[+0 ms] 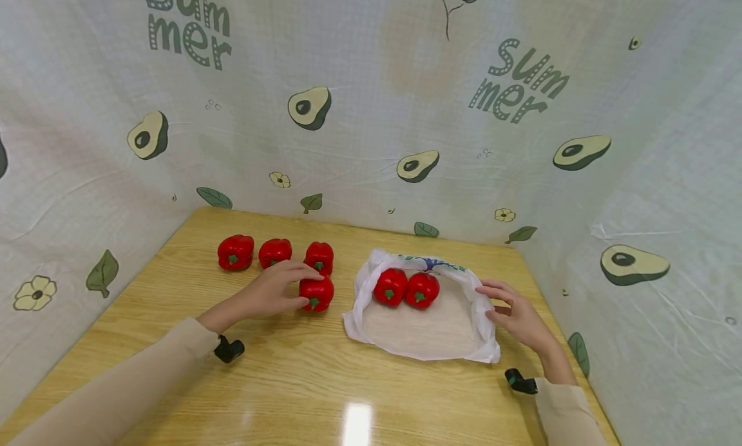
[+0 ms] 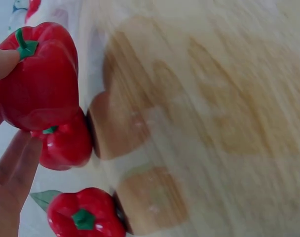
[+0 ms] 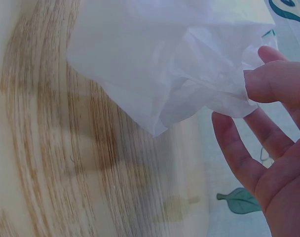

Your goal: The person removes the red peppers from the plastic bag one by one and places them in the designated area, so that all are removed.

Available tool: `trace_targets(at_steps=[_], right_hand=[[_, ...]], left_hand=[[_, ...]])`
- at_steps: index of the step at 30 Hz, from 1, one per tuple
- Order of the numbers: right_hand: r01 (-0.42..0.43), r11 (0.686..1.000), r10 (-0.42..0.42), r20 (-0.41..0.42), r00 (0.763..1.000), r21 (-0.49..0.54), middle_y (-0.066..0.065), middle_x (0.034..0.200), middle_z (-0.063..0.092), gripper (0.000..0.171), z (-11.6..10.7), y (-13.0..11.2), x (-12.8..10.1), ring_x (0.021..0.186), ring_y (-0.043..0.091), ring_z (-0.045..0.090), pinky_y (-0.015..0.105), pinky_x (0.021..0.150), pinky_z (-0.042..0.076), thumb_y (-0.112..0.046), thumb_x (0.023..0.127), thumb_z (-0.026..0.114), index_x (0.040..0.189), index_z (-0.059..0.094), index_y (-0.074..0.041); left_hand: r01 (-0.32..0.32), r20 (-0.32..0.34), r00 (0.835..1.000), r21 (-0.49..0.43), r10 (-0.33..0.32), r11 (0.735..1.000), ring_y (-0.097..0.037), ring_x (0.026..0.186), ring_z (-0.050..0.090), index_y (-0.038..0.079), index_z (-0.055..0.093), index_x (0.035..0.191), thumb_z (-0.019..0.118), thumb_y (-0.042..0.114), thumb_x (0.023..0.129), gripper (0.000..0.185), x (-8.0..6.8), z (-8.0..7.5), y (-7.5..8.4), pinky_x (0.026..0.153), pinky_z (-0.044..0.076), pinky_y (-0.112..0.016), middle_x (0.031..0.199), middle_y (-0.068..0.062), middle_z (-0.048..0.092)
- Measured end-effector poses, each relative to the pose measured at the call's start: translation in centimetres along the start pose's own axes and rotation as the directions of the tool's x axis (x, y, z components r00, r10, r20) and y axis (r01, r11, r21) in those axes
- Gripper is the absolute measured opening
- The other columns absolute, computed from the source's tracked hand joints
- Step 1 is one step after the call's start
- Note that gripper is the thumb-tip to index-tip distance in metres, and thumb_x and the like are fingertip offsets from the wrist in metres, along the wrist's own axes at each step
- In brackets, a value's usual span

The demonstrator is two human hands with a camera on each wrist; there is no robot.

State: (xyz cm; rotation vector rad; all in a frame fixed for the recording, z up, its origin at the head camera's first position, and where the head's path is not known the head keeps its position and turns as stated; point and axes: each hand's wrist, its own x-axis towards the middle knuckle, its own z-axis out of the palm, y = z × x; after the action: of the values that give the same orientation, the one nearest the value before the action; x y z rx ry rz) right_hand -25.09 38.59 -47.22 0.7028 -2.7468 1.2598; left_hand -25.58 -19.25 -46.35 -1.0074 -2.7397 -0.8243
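Observation:
My left hand (image 1: 277,290) grips a glossy red bell pepper (image 1: 316,294) with a green stem. In the left wrist view the thumb lies by the stem of that pepper (image 2: 41,84) and the fingers are on its other side. Just behind it stands another red pepper (image 1: 319,256). A white plastic bag (image 1: 417,349) with blue and green print lies spread open, its mouth toward me. Two red peppers, one left (image 1: 390,286) and one right (image 1: 422,289), rest inside. At the bag's right edge my right hand (image 1: 522,314) pinches the thin plastic between thumb and fingers.
Farther left on the wooden table (image 1: 278,394) stand two more red peppers, an outer one (image 1: 236,252) and an inner one (image 1: 275,252). A pale cloth (image 1: 359,124) printed with avocados and leaves hangs along the back and both sides of the table.

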Motion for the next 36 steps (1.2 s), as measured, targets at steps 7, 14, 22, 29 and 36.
trace_targets(at_steps=[7, 14, 22, 29, 36], right_hand=[[0.007, 1.0, -0.007, -0.003, 1.0, -0.001, 0.016, 0.156, 0.05, 0.052, -0.03, 0.06, -0.1, 0.128, -0.01, 0.047, 0.019, 0.096, 0.053, 0.012, 0.093, 0.073, 0.142, 0.066, -0.006], [0.021, 1.0, -0.021, -0.005, 1.0, 0.01, 0.018, 0.156, 0.049, 0.052, -0.08, 0.27, -0.23, 0.129, -0.01, 0.047, 0.018, 0.096, 0.054, 0.012, 0.093, 0.072, 0.142, 0.066, -0.005], [0.018, 1.0, -0.018, -0.002, 1.0, 0.007, 0.019, 0.156, 0.049, 0.051, -0.11, 0.18, -0.23, 0.13, -0.01, 0.046, 0.018, 0.096, 0.053, 0.012, 0.093, 0.072, 0.141, 0.066, -0.004], [0.003, 1.0, -0.003, 0.0, 1.0, 0.0, 0.019, 0.156, 0.049, 0.05, -0.15, 0.04, -0.28, 0.13, -0.011, 0.045, 0.018, 0.097, 0.052, 0.011, 0.093, 0.072, 0.141, 0.066, -0.004], [-0.004, 1.0, 0.004, -0.005, 1.0, -0.007, 0.018, 0.156, 0.049, 0.051, -0.12, 0.02, -0.24, 0.13, -0.011, 0.045, 0.019, 0.097, 0.053, 0.011, 0.093, 0.072, 0.141, 0.066, -0.004]], left_hand=[[0.004, -0.003, 1.0, -0.004, -0.004, 1.0, -0.032, 0.134, 0.058, 0.025, 0.071, 0.137, 0.087, 0.018, 0.089, 0.052, -0.34, 0.2, -0.48, 0.112, 0.047, -0.061, 0.139, 0.0, 0.069], [-0.014, -0.003, 1.0, -0.023, 0.014, 1.0, -0.031, 0.133, 0.058, 0.025, 0.07, 0.137, 0.087, 0.016, 0.089, 0.052, -0.35, 0.43, -0.71, 0.111, 0.047, -0.062, 0.139, -0.001, 0.068], [0.022, 0.016, 1.0, -0.057, -0.021, 0.998, -0.028, 0.129, 0.059, 0.024, 0.068, 0.137, 0.088, 0.014, 0.088, 0.054, -0.4, 0.73, -0.93, 0.108, 0.051, -0.056, 0.141, 0.001, 0.067], [0.068, 0.041, 0.997, -0.087, -0.065, 0.994, -0.028, 0.137, 0.054, 0.025, 0.065, 0.138, 0.088, 0.012, 0.088, 0.056, -0.54, 0.83, -0.8, 0.113, 0.048, -0.055, 0.144, 0.005, 0.064], [0.023, 0.055, 0.998, -0.079, -0.019, 0.997, -0.031, 0.142, 0.05, 0.025, 0.064, 0.141, 0.09, 0.016, 0.086, 0.062, -0.29, 0.36, -0.45, 0.117, 0.042, -0.061, 0.148, 0.002, 0.061]])
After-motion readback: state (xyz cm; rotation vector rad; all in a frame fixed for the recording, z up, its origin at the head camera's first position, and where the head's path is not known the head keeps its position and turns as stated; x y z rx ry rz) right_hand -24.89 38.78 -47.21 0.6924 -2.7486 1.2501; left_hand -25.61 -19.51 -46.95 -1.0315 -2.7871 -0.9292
